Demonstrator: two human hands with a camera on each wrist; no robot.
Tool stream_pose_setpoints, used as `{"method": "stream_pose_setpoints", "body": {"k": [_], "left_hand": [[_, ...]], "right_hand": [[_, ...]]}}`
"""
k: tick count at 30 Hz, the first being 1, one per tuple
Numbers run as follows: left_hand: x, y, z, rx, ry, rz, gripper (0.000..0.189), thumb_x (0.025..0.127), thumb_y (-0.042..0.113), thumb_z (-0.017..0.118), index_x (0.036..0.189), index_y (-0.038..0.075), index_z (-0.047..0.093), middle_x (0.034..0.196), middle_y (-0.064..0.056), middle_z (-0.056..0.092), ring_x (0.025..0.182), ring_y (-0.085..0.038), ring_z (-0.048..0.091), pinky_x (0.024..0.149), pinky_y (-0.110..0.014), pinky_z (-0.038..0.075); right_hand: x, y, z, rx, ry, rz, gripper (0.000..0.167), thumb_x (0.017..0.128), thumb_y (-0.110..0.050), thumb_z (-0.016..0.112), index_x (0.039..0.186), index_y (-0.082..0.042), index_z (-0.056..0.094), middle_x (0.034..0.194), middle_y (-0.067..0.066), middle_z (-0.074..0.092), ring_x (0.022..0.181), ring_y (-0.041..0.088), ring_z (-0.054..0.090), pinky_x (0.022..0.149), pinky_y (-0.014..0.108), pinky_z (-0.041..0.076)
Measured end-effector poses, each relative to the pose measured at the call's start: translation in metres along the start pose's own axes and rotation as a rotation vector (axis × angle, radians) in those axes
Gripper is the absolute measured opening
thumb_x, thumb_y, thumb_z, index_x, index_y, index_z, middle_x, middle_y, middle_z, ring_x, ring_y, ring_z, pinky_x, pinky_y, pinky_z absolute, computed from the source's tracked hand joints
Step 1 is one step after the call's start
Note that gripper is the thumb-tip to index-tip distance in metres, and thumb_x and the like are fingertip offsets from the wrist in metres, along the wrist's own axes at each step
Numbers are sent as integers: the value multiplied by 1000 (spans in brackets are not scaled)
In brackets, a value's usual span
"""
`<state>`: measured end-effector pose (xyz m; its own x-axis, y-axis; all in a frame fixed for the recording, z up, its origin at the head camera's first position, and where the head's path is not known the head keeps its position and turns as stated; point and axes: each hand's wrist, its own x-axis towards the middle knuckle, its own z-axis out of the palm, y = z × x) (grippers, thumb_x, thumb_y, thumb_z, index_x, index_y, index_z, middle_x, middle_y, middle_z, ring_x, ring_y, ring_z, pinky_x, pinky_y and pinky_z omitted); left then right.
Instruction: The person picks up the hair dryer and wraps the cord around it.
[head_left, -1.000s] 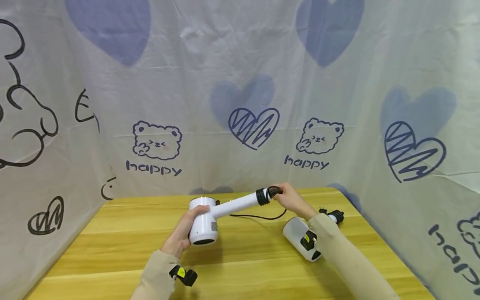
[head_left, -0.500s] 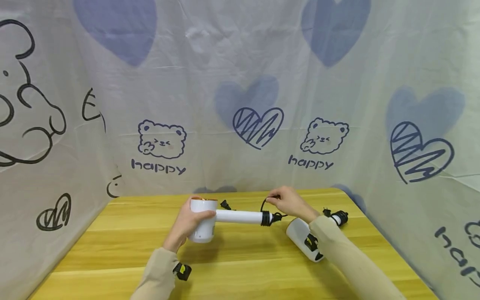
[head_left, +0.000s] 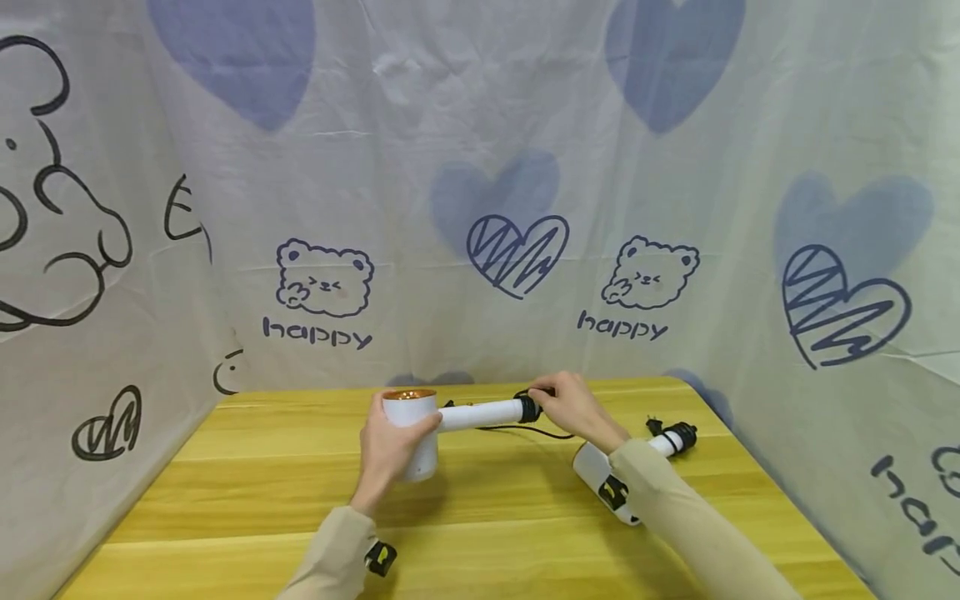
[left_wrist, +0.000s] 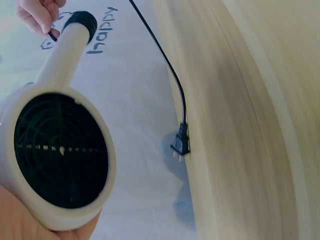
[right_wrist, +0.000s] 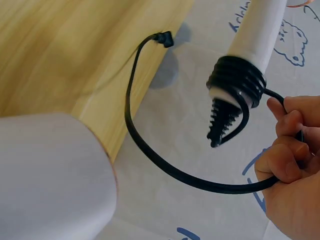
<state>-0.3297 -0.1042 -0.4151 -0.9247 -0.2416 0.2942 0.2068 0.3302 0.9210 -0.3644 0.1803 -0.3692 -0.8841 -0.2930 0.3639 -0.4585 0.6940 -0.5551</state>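
Note:
My left hand grips the barrel of a white hair dryer, its copper-coloured mouth tipped upward and its handle pointing right. The dark round grille at the barrel's other end faces the left wrist view. Black power cord is wound in several turns round the handle's end. My right hand pinches the loose part of this cord close to the coil. From there the cord runs down to its plug near the table's far edge.
A second white hair dryer lies on the wooden table under my right forearm, its cord wound on the handle and its plug sticking out. A printed cloth hangs behind the table and at its sides.
The held dryer has turned so that its mouth tilts toward me, and its handle has dipped, then risen slightly. My right hand has drawn the cord around beside the handle's end.

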Motion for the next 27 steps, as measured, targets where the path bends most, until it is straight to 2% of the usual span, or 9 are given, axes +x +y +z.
{"method": "stream_pose_setpoints", "body": {"k": [6, 13, 15, 17, 19, 21, 27], "left_hand": [[-2, 3, 3, -22, 46, -18, 82, 69, 34, 87, 136, 12, 44, 105, -16, 64, 86, -28, 64, 65, -34, 58], [-4, 4, 6, -6, 85, -1, 85, 69, 37, 86, 137, 8, 44, 106, -17, 65, 86, -27, 64, 65, -32, 56], [-4, 4, 6, -9, 96, -5, 84, 70, 38, 86, 136, 9, 43, 106, -17, 64, 86, -28, 64, 65, -31, 55], [-5, 4, 6, -15, 106, -13, 82, 71, 38, 85, 136, 9, 44, 107, -17, 64, 88, -28, 63, 65, -31, 55], [-4, 4, 6, -26, 117, -26, 81, 72, 39, 85, 135, 9, 43, 108, -17, 63, 89, -29, 63, 66, -30, 54], [-4, 5, 7, -43, 128, -39, 81, 72, 39, 85, 135, 10, 43, 110, -17, 63, 91, -30, 62, 67, -30, 54], [-7, 9, 9, -116, 157, -68, 81, 73, 38, 84, 136, 11, 42, 111, -15, 60, 92, -30, 61, 69, -32, 55]], "right_hand": [[0, -5, 1, 21, 23, 12, 20, 97, -15, 58, 105, -11, 76, 97, 6, 74, 54, 13, 43, 49, 25, 35], [-3, -9, 6, 15, 48, 40, 22, 97, -13, 57, 110, -9, 74, 98, 8, 73, 54, 14, 44, 49, 25, 34], [-4, -10, 7, 26, 49, 45, 24, 98, -14, 56, 114, -8, 73, 95, 8, 73, 51, 14, 41, 48, 24, 33], [-4, -11, 8, 37, 45, 40, 26, 99, -14, 54, 119, -8, 71, 86, 7, 70, 49, 13, 37, 46, 24, 30], [-5, -12, 8, 45, 37, 41, 29, 101, -16, 52, 123, -9, 69, 72, 4, 63, 45, 13, 32, 43, 23, 27], [-6, -12, 9, 49, 42, 36, 31, 101, -16, 51, 126, -9, 66, 65, 3, 55, 43, 12, 30, 41, 22, 25], [-8, -16, 10, 65, 113, 3, 32, 102, -17, 50, 130, -10, 63, 66, 3, 53, 41, 9, 30, 39, 21, 27]]}}
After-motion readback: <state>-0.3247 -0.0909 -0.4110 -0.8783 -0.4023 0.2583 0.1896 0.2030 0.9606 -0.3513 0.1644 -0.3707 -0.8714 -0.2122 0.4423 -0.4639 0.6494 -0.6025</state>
